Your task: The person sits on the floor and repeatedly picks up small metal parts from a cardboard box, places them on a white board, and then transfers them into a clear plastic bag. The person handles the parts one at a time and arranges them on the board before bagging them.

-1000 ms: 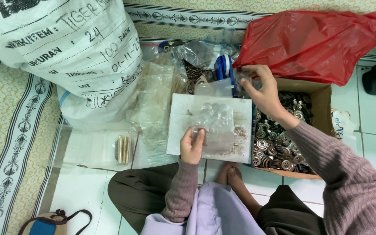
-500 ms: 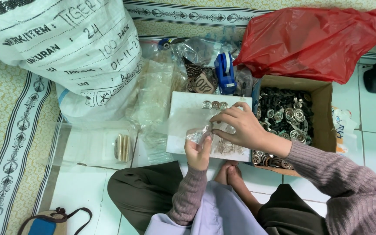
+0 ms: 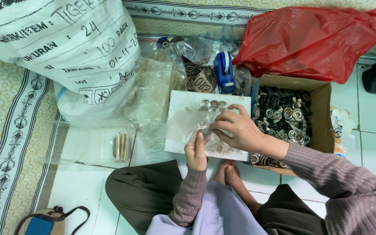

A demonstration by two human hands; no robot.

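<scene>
My left hand [image 3: 195, 152] pinches the near edge of a small clear plastic bag [image 3: 183, 125] that lies on a white board [image 3: 236, 102]. My right hand [image 3: 236, 129] rests at the bag's mouth, fingers curled on the plastic beside my left hand. Three silver metal buttons [image 3: 213, 105] lie in a row on the board just beyond my right fingers. To the right, a cardboard box [image 3: 323, 117] holds several silver and dark metal buttons [image 3: 286, 115].
A large white woven sack [image 3: 62, 48] stands at the left and a red plastic bag [image 3: 310, 37] at the upper right. A blue tape dispenser [image 3: 224, 74], clear bags [image 3: 153, 93] and a packet with brass pieces [image 3: 119, 146] lie on the floor.
My right hand left the cardboard box, moved left onto the board and now meets my left hand at the clear bag. Silver buttons now lie on the board.
</scene>
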